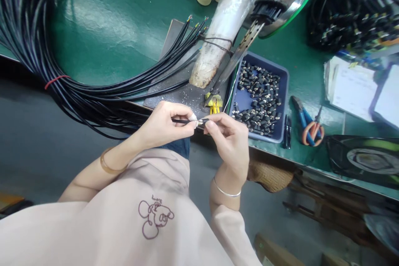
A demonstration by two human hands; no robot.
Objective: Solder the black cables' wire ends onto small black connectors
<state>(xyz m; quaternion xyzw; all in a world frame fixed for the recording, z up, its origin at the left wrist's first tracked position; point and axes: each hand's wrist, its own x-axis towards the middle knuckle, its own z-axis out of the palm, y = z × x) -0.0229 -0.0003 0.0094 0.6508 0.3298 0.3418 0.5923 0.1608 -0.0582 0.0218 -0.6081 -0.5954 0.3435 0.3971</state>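
Between thumb and fingers, my left hand (168, 122) pinches the end of a black cable (180, 121). Facing it, my right hand (229, 135) pinches a small black connector (204, 120) with metal contacts. Cable end and connector meet between my fingertips; whether they are joined I cannot tell. Just beyond my hands, a yellow clip-like tool (214, 103) sits at the bench edge under a metal rod. To the right of it, a blue-grey tray (284, 91) holds many small black connectors. A large bundle of black cables (93, 91) curves in from the left, its stripped ends on a grey board (171, 35).
A white-wrapped duct (222, 20) and a perforated metal rod (246, 43) reach down over the board. Blue-handled pliers (301, 114), orange-handled scissors (313, 131) and papers (352, 87) lie right of the tray. A small fan (370, 160) is at the far right edge.
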